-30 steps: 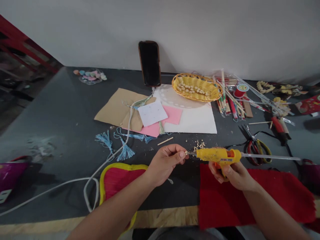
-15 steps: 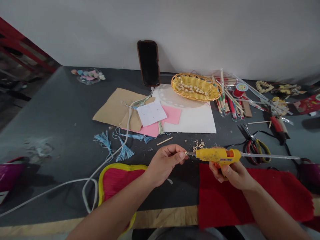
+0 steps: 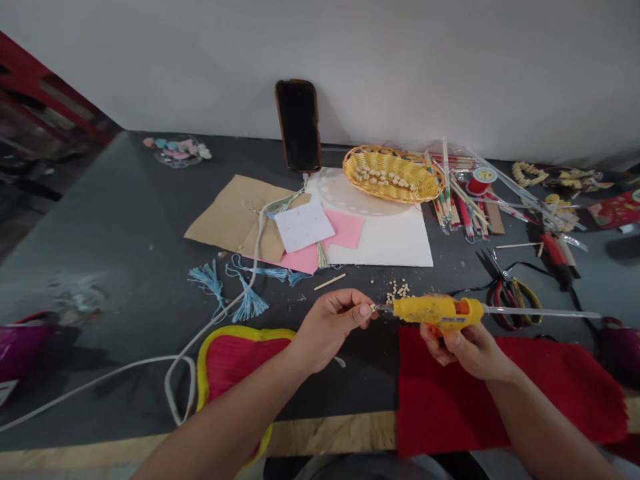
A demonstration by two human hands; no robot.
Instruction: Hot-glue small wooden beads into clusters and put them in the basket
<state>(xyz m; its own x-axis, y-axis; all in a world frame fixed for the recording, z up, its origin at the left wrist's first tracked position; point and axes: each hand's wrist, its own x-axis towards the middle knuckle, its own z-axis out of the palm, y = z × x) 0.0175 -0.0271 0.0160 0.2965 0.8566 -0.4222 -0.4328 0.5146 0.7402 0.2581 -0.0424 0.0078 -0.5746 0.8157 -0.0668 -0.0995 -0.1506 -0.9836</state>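
Observation:
My right hand [image 3: 463, 347] grips a yellow hot glue gun [image 3: 433, 310], a long clear glue stick [image 3: 543, 311] jutting from its back end. The gun's nozzle points left, right at the fingertips of my left hand [image 3: 340, 317]. Thumb and forefinger of that hand pinch a tiny pale bead [image 3: 373, 307] close to the nozzle tip; whether the two touch is too small to tell. Just beyond the nozzle lies a small heap of pale beads [image 3: 397, 289] on the dark table.
A yellow basket [image 3: 390, 193] with small beadwork stands at the back near an upright phone [image 3: 299, 127]. Scissors [image 3: 510, 293] lie right, blue tassels [image 3: 250, 303] left. A white cable [image 3: 220, 317] crosses the left side. Red felt [image 3: 550, 393] lies under my right arm.
Almost nothing differs. Both hands keep the same pose, with the glue gun shifted very slightly to the right.

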